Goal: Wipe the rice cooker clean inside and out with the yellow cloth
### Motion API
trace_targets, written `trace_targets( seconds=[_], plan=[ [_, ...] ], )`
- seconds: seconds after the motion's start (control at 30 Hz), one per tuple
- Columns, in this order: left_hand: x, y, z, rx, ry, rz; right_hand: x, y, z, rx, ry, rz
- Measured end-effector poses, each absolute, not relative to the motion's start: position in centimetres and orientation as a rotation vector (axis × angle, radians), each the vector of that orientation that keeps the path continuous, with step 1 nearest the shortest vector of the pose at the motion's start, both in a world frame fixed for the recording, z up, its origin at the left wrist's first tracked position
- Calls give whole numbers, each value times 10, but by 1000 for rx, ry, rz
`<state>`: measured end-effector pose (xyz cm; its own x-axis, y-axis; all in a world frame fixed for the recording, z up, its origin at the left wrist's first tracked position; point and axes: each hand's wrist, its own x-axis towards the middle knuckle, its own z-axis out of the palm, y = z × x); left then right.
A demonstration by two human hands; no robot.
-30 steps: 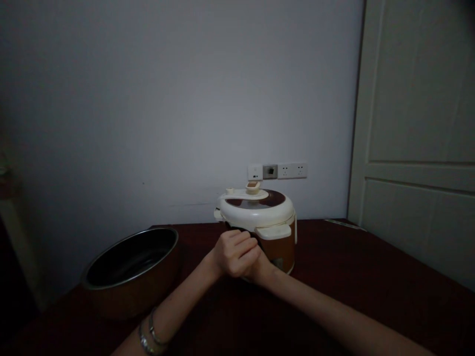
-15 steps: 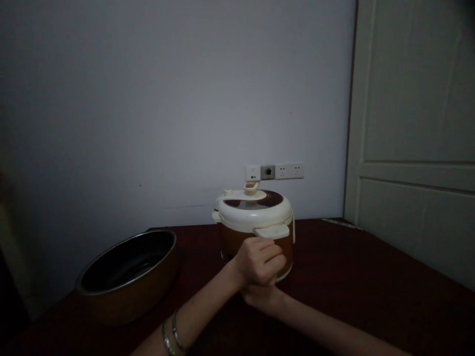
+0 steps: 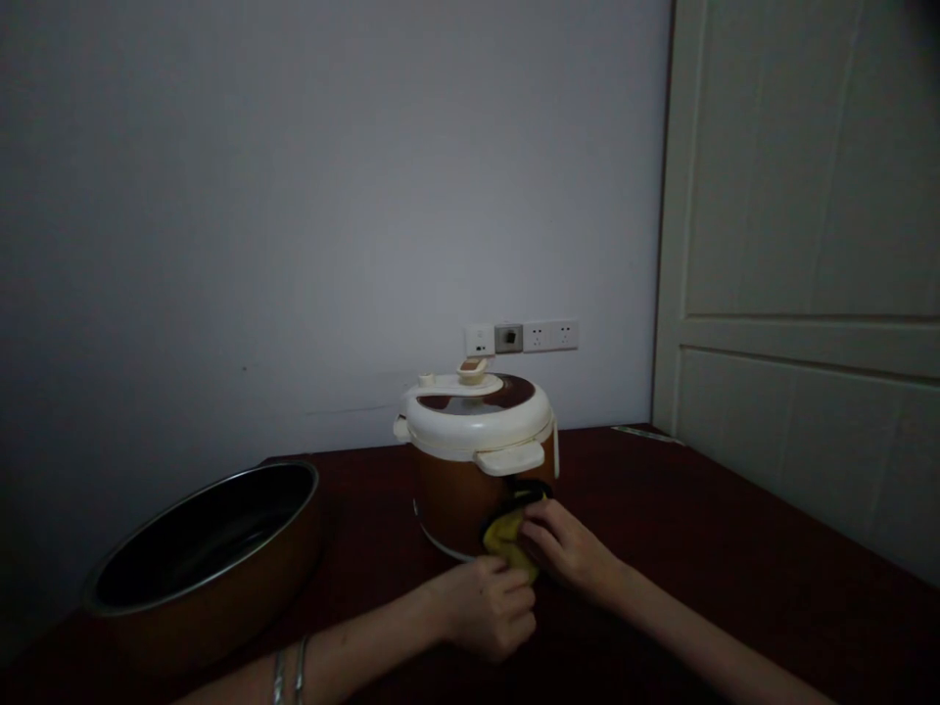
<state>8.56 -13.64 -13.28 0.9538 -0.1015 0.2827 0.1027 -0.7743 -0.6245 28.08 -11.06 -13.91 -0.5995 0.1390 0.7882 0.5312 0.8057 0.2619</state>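
Note:
A yellow cloth with a dark edge [image 3: 506, 534] is bunched between my two hands, in front of the cooker. My right hand [image 3: 573, 548] pinches its upper right part. Lower and to the left, my left hand [image 3: 489, 602] has its fingers curled on the cloth's bottom end. Right behind stands an electric pressure cooker [image 3: 455, 494] with a brown body, a white lid and a white side handle. The cloth overlaps the cooker's lower front in view; whether it touches the cooker I cannot tell.
A large brown pot with a dark inside [image 3: 212, 587] stands tilted in view at the left. The dark red table [image 3: 646, 548] runs back to the wall, where sockets [image 3: 540, 336] sit behind the cooker. A pale panelled door [image 3: 793, 392] is at the right.
My hands, clasped together before, have drawn apart, and the yellow cloth now shows between them. My left hand moved down, my right hand up and right. The view has shifted slightly right.

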Motion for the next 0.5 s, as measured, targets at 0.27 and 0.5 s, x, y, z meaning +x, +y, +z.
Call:
trace_targets(
  seconds=[0.27, 0.5],
  plan=[
    [101, -144, -118, -2257, -265, -336, 291, -116, -124, -389, -2171, -528],
    [100, -128, -118, -2223, -360, -225, 334, -123, -130, -559, -2063, -427]
  ],
)
